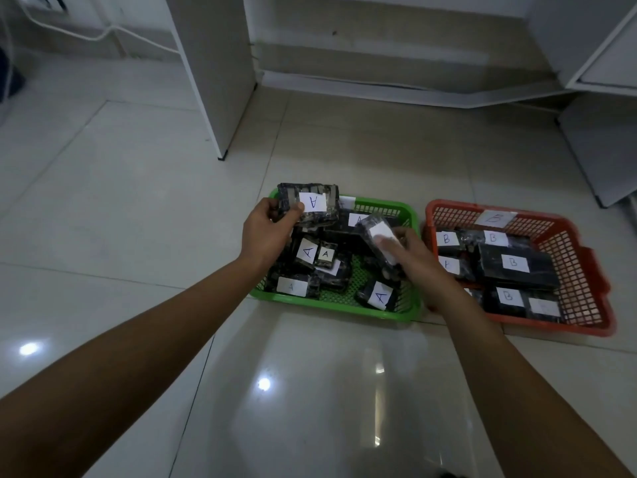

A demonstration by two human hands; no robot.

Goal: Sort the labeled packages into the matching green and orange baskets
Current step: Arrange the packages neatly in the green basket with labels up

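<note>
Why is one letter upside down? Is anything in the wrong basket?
The left hand holds that A package turned round, so its label reads inverted. Readable labels match: A's in the green basket, B's in the orange basket.

1. The green basket (379, 315) is bright green, with walls and bottom in a grid of small holes.
2. The orange basket (582, 270) is orange-red, with the same grid pattern.
3. The packages (517, 267) in both baskets are black and shiny, each with a white label.
4. The labels in the green basket have a letter A in dark blue ink; those in the orange basket have a letter B in the same blue.
5. The package in the left hand (308, 203) is black with a white A label.
6. The floor (138, 201) is glossy cream-white tile with thin dark joints.
7. The furniture panel (220, 63) is white.
</note>
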